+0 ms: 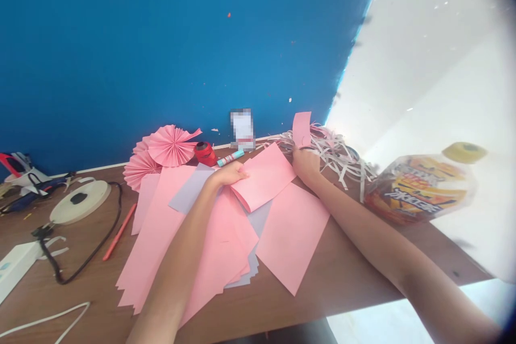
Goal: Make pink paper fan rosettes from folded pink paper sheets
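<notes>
My left hand (230,173) is closed on a folded sheet of pink paper (264,178), thumb on top. To its right, my right hand (306,163) is curled up, with a narrow pink paper strip (302,128) standing up out of it. The right fingertips are mostly hidden. Below lies a loose pink sheet (293,236), and fanned stacks of pink paper (220,258) and lilac paper (192,188) spread under my left arm. Shredded paper strips (336,153) lie just beyond my right hand.
Pleated pink paper fans (172,145), a red item (205,153) and a light-blue tube (230,158) stand near the blue wall. A red pen (120,232), black cable (91,266) and white power strip (18,266) lie left. A yellow-capped plastic jar (427,188) is right.
</notes>
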A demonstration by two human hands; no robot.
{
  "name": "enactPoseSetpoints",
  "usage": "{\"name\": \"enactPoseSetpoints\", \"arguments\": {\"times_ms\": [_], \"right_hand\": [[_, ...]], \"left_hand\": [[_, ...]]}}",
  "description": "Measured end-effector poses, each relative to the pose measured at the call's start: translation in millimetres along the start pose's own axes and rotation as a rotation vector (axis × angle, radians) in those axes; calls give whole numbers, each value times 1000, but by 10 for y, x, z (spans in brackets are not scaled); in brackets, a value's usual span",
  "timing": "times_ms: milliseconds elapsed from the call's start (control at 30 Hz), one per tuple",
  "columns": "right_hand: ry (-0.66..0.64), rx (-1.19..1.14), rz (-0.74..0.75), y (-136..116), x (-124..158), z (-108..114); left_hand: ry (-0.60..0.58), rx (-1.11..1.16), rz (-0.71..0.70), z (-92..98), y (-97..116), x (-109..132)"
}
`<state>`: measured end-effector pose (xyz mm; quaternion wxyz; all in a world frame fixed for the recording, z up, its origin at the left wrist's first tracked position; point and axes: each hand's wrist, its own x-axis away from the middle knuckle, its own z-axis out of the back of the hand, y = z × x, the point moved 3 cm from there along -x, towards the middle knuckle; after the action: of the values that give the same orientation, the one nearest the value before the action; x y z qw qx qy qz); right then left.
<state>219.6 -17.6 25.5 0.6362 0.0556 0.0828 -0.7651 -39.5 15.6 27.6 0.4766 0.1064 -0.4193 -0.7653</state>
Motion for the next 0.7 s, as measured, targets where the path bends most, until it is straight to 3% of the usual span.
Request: {"name": "enactPoseSetpoints", "arguments": {"times_ms": [67,233,333,400,533,700], "right_hand": [[36,-54,-30,19,-6,28],[275,-334,-130,51,-9,124],[283,-333,-99,-60,39,126],[199,-282,13,-219,96,95],[-98,-176,448,-609,285,-17],[-139,-78,756,-830,580,21]], "left_hand": [[-14,29,32,8,-31,-11],[37,198,69,20,-59,-21],[88,162,68,-12,-48,-45],[103,145,73,-45,-37,-65],[113,126,110,-73,-28,-80],[82,121,101,-65,-41,-86]]}}
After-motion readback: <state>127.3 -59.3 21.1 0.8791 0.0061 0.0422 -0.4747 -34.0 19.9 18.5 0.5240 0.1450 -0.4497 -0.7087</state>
